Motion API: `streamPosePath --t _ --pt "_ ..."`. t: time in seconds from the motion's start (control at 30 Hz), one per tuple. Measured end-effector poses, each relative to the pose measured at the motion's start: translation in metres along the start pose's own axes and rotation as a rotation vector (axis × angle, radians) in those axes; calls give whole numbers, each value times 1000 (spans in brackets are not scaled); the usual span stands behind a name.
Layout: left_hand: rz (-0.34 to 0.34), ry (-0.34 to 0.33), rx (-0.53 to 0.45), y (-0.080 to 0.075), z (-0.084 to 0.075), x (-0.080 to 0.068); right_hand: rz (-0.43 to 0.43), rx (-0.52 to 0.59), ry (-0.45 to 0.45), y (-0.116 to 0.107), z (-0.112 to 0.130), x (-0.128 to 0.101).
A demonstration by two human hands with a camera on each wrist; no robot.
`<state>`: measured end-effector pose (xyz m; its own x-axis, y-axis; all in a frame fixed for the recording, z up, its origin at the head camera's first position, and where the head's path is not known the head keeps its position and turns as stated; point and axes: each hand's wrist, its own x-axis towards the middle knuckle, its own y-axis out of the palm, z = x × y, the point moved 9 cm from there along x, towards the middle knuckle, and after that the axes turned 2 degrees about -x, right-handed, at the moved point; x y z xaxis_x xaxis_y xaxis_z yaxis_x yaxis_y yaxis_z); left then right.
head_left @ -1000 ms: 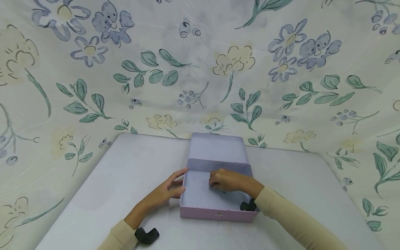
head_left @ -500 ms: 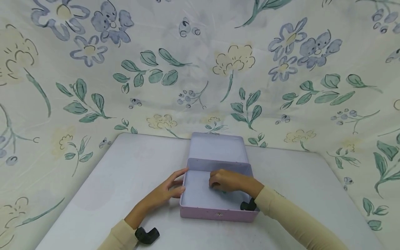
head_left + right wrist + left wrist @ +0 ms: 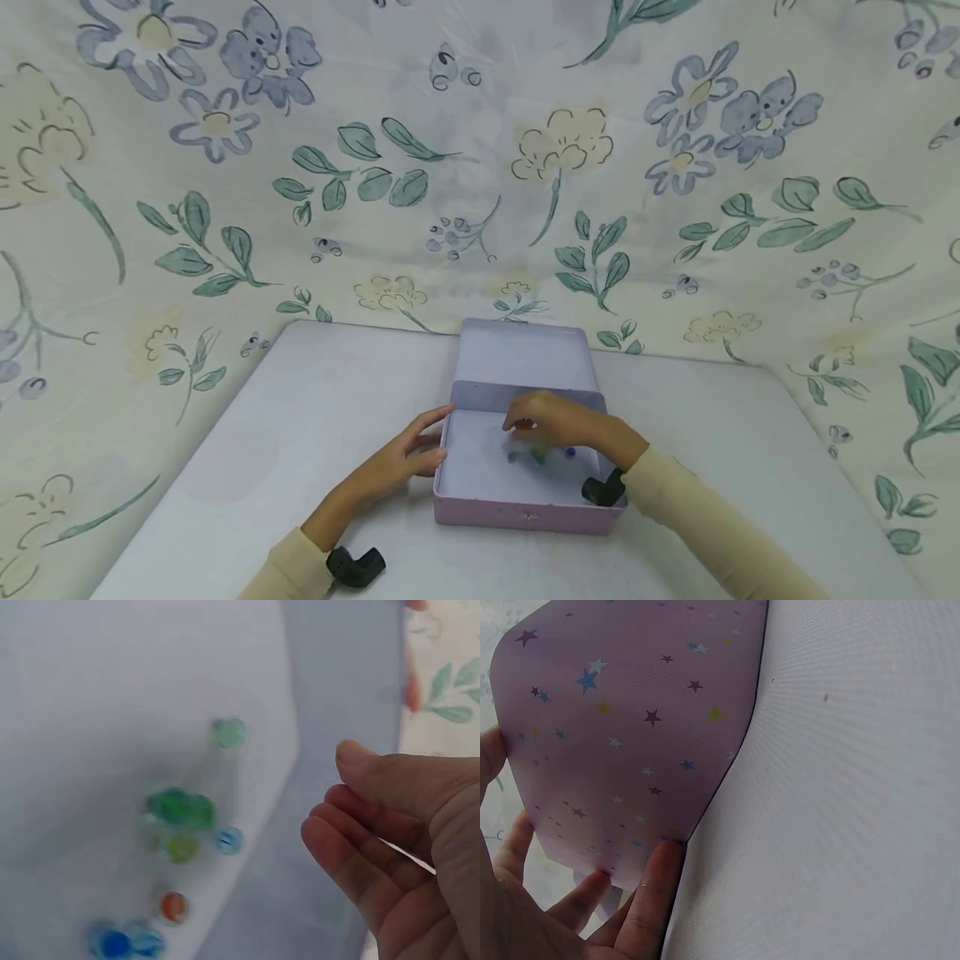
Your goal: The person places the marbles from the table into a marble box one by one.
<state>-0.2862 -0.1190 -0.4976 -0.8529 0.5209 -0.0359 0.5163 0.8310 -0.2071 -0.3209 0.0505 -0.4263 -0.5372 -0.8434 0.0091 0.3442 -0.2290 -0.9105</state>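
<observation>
A pink tin box point(image 3: 517, 515) stands with its lid point(image 3: 525, 354) folded back. My left hand point(image 3: 401, 454) touches its left side with spread, fairly straight fingers. In the left wrist view those fingers point(image 3: 656, 900) lie against the star-printed wall point(image 3: 630, 750). Over the inside of the box hovers my right hand point(image 3: 551, 419), thumb and fingers apart with nothing between them. Below it, several glass marbles lie inside, blurred in the right wrist view: a pale green marble point(image 3: 229, 733), a dark green marble point(image 3: 169, 806), a red-orange marble point(image 3: 174, 907) and a blue marble point(image 3: 115, 943) among them.
The box stands on a white table point(image 3: 337, 367). A floral cloth point(image 3: 480, 167) hangs behind and around the table. Black wrist devices show at the left sleeve point(image 3: 288, 567) and the right sleeve point(image 3: 705, 517).
My right hand has risen slightly and its fingers have parted. Marbles now show on the box floor beneath it, where the hand hid most of them before. My left hand stays in place.
</observation>
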Motion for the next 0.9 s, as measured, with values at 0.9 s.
streamPosePath --t 0.9 --pt "14 28 5 1 -1 2 -306 -1 143 -65 -26 -150"
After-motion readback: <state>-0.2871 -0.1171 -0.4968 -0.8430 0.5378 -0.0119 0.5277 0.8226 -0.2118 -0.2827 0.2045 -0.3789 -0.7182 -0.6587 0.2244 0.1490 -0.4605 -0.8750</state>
